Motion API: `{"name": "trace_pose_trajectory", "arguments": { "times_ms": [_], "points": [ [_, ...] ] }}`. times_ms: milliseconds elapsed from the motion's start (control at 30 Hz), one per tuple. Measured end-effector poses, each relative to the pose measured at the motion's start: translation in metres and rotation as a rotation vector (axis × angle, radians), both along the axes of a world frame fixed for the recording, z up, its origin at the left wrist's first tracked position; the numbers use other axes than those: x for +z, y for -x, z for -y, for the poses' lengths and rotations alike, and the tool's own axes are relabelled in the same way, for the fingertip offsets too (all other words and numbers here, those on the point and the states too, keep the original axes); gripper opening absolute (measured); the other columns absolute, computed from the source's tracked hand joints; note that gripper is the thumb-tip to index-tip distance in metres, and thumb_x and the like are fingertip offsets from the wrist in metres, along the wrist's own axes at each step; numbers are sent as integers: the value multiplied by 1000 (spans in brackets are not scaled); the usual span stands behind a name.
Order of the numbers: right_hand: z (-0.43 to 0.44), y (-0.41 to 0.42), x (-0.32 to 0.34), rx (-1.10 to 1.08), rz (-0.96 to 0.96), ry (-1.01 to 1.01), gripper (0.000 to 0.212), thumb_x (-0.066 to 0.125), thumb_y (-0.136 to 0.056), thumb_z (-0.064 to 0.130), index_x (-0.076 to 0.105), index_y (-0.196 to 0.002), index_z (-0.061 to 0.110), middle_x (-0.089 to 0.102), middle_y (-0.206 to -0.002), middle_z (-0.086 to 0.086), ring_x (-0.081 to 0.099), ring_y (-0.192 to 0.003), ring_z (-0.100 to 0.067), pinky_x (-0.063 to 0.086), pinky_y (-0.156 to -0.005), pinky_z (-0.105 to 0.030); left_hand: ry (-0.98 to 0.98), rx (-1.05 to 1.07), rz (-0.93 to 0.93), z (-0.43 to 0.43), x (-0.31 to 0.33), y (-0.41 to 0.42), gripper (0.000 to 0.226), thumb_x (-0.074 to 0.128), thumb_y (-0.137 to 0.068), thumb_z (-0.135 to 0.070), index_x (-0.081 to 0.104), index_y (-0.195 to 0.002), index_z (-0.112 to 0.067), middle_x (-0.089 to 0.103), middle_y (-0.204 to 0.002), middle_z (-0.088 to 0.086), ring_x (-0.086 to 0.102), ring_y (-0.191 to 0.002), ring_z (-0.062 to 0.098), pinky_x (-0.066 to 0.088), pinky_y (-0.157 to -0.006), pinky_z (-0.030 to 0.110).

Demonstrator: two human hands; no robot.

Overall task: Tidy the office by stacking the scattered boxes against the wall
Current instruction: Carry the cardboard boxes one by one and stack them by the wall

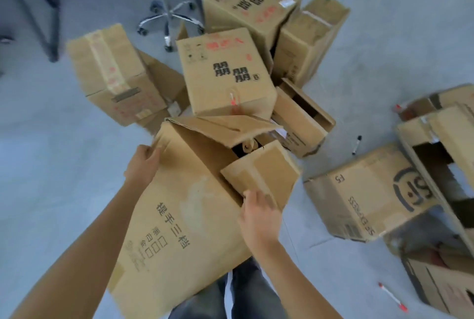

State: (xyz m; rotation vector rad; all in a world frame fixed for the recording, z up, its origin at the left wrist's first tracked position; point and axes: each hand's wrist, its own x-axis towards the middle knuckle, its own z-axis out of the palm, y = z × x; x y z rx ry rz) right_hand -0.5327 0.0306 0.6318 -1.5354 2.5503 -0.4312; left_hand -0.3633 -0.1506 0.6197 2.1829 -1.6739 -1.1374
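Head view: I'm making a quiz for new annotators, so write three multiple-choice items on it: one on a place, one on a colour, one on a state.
1. Where does the black marker lie?
A. On the floor near the SF box
B. Inside a box
C. On the chair seat

2. What colour are the ends of the white pen?
A. Green
B. Blue
C. Red

3. How are the top flaps of the nearest large box?
A. Taped shut
B. Loose and open
C. Cut away

Answers: 1 A, it rests on bare grey floor between the boxes; 2 C, both tips show red; 3 B, the flaps stand apart over a dark opening.
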Motion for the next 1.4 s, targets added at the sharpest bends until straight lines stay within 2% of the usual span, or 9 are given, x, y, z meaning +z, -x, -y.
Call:
{"name": "trace_pose_trajectory", "arguments": {
  "times_ms": [300, 500, 667, 900, 1067, 1167, 1233, 1300, 1400],
  "points": [
    [-35, -28, 3, 246, -65, -78, 46, 84, -19, 2, 52, -51, 12, 43, -40, 2, 41, -32, -12, 14, -37, -15, -72, -60, 93, -34, 19, -41, 52, 46, -93, -44, 37, -135, -14, 50, -133, 11, 44, -123, 30, 29, -106, 44],
    [-44, -67, 18, 360, -128, -25, 45, 84, -15, 9, 53, -48, 14, 44, -40, 3, 40, -30, -11, 21, -32, -11, 440, -640, 156, -62, 55, -38, 58, 54, -91, -24, 32, -144, -17, 30, -152, 3, 19, -142, 21, 15, -112, 41],
    [-48, -132, 18, 405, -228, 11, 46, 77, -4, 8, 53, -44, 14, 42, -36, 3, 38, -27, -12, 18, -33, -9, 240, -933, 425, -73, 63, -64, 54, 49, -91, -31, 34, -143, -24, 30, -152, -2, 13, -144, 14, 10, -115, 39],
    [-80, -239, 2, 305, -270, 278, 14, 43, -66, 1, 48, -71, 14, 47, -49, 3, 40, -35, -12, 31, -30, -14, 180, -874, 520, -114, 63, -193, 65, 53, -88, -47, 28, -144, -24, 28, -151, -2, 14, -144, 18, 14, -113, 50],
    [-95, -274, 24, 125, -177, 317, 32, 38, -68, 14, 49, -98, 11, 57, -63, -1, 52, -46, -13, 33, -32, -17, 331, -721, 527, -145, 49, -254, 36, 53, -91, -33, 55, -123, -17, 54, -127, 4, 45, -123, 28, 30, -103, 46],
    [-100, -280, 37, -64, -22, 264, 36, 43, -66, 9, 49, -102, 7, 60, -77, -7, 60, -57, -19, 39, -34, -21, 642, -653, 308, -153, 44, -276, 6, 69, -74, -1, 70, -79, -3, 67, -77, 12, 65, -74, 33, 50, -54, 37],
    [-97, -283, 43, -157, 121, 207, 38, 54, -75, 1, 50, -112, 5, 58, -101, -13, 63, -84, -27, 49, -49, -32, 753, -655, 294, -153, 50, -282, 18, 54, -76, -5, 67, -63, -4, 61, -59, 8, 61, -54, 26, 39, -35, 24],
    [-97, -282, 44, -178, 191, 119, 39, 58, -86, 9, 47, -123, 7, 51, -118, -11, 55, -106, -26, 51, -70, -37, 805, -638, 293, -153, 57, -283, 31, 39, -76, -12, 64, -58, -6, 57, -54, 6, 56, -47, 23, 27, -35, 17],
    [-95, -279, 48, -131, 108, 119, 33, 63, -83, 9, 53, -114, 5, 56, -111, -11, 57, -100, -25, 51, -68, -34, 841, -628, 317, -157, 64, -285, 32, 38, -74, -9, 64, -57, -5, 55, -53, 7, 54, -44, 24, 22, -37, 16]
  ]
}}
